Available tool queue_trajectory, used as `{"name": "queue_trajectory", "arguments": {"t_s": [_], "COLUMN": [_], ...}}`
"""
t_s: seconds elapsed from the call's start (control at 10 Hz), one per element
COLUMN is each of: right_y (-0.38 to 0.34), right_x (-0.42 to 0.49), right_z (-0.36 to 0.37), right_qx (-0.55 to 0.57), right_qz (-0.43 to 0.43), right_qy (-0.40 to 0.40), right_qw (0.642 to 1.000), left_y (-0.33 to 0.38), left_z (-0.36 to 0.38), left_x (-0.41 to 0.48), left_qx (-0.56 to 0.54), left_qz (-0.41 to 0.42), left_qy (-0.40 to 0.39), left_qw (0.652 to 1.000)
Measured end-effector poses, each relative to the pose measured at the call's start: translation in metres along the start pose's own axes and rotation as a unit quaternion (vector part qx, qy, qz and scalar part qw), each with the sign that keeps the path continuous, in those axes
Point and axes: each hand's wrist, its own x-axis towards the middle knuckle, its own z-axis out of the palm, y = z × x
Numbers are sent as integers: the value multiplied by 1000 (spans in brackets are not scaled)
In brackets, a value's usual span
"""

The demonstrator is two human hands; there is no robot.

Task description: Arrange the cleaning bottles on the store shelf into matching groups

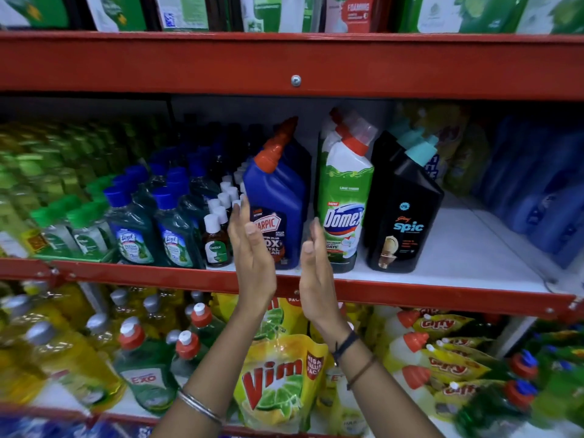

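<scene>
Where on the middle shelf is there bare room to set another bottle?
Bare white shelf lies right of the Spic bottle, up to the blue bottles. Left of the Harpic bottle it is packed with small bottles.

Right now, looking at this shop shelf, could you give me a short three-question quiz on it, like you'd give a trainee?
1. True or false: the left hand and right hand are both open and hold nothing.
2. Which bottle stands between the blue Harpic bottle and the black Spic bottle? A) Domex B) Dettol C) Lizol
3. Fill in: the Spic bottle's cap is ____ in colour.

Key: 1 true; 2 A, the green Domex bottle; 3 teal.
</scene>
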Motion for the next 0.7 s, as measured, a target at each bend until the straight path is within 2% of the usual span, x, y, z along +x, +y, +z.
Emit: {"name": "queue_trajectory", "arguments": {"t_s": [0.2,0.5,0.6,0.7], "right_y": [4,6,-4,-8], "right_x": [17,23,16,-26], "right_z": [16,16,15,-1], "right_qx": [53,45,31,27], "right_qz": [53,74,72,39], "right_qy": [38,59,59,91], "right_qw": [996,994,995,995], "left_y": [-7,-6,-4,2], "left_z": [-10,-17,-19,-18], "left_x": [9,11,11,7], "left_qx": [13,9,10,-14], "left_qz": [-59,-72,-69,-14], "left_qy": [-67,-87,-90,-51], "left_qw": [996,994,994,998]}}
